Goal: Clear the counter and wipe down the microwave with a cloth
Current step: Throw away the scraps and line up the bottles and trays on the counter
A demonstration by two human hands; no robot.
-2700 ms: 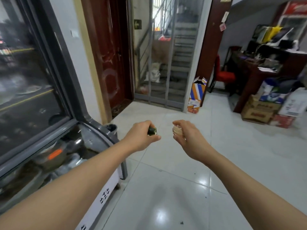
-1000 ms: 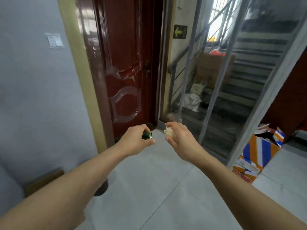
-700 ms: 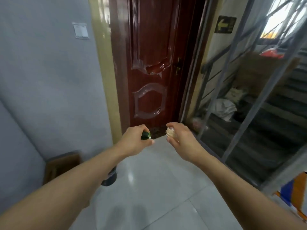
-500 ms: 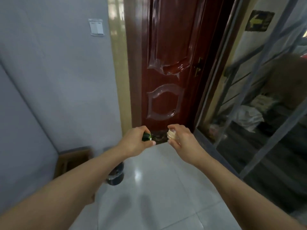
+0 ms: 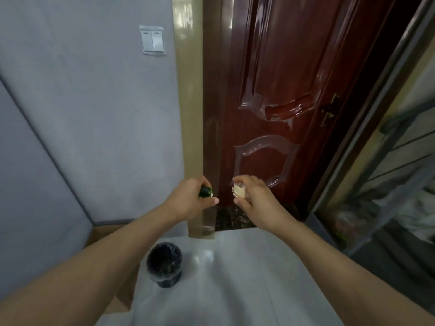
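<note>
Counter scraps are what both hands carry, held out over the floor in front of a door. On the far left a grey wall [image 5: 89, 109] bears a white light switch [image 5: 153, 40]. Low beside it, a black bin [image 5: 164, 264] lined with a bag stands on the pale tiled floor [image 5: 235, 278], just beside a piece of cardboard [image 5: 113, 234] at the foot of the wall. The left hand [image 5: 190, 200] curls round a small dark green piece [image 5: 205, 191] (what it is cannot be told), thumb pressed along it. Close beside it, but apart, the right hand [image 5: 255, 196] pinches a pale, papery scrap [image 5: 238, 190] between curled fingers and thumb. Behind both hands stands a glossy red-brown door [image 5: 282, 90] in a tan frame. To the right, metal bars [image 5: 400, 161] cross in front of a dim space.
</note>
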